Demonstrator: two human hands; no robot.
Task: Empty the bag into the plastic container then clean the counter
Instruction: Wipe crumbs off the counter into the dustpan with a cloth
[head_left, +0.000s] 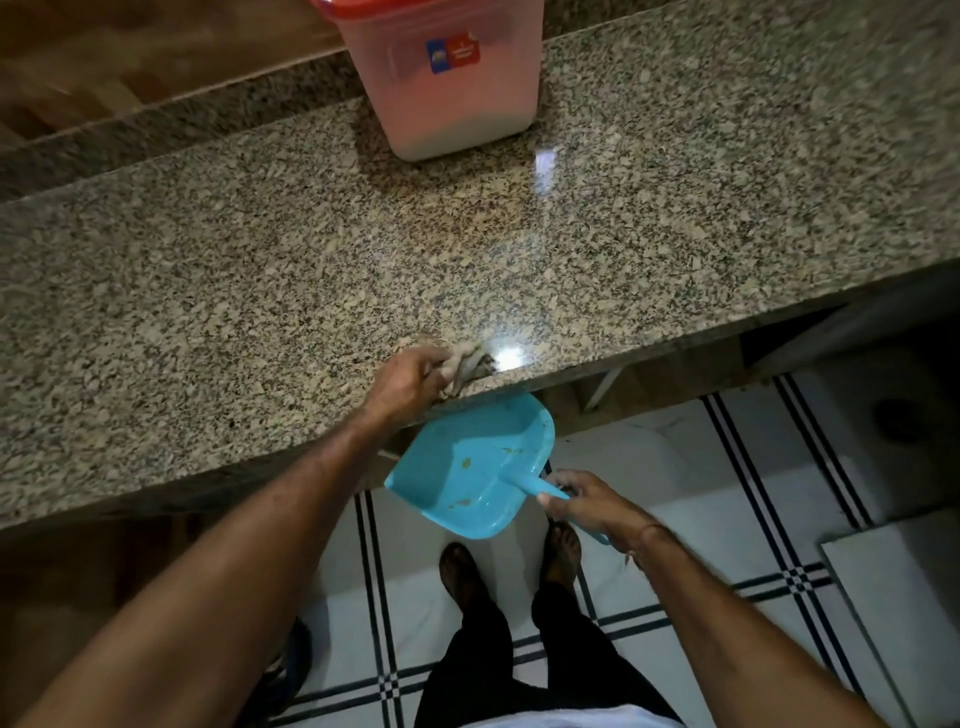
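Note:
My left hand (408, 382) grips a bunched pale cloth (465, 361) at the front edge of the speckled granite counter (260, 270). Just below that edge my right hand (589, 501) holds the handle of a light blue dustpan (467, 462), whose open mouth sits under the counter lip beneath the cloth. A few brownish specks lie in the pan. At the back of the counter stands the translucent plastic container (452, 88) with a red lid and a red and blue label, white contents at its bottom. No bag is in view.
A raised granite ledge (156, 124) runs behind the counter at the left. Below is a white tiled floor (701, 519) with dark stripe lines, my feet and dark trousers. A floor drain (898, 421) shows at the right.

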